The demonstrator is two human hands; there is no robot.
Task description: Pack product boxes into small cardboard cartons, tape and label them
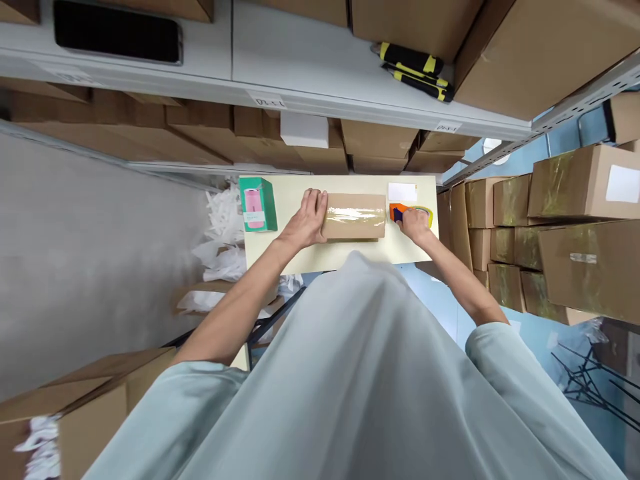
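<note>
A small cardboard box lies on a pale yellow tabletop, with shiny clear tape along its upper face. My left hand grips the box's left end, fingers at its far corner and thumb at the near one. Just right of the box, my right hand is closed on an orange and dark blue tape dispenser with a yellow rim; my fingers hide part of it. Behind the dispenser sits a white label-like piece. A green box with a pink picture stands at the table's left end.
Above the table's far side runs a grey shelf with a black phone and yellow-black utility knives. Cardboard boxes are stacked on the right. White packing paper lies to the left, and an open carton stands nearer me.
</note>
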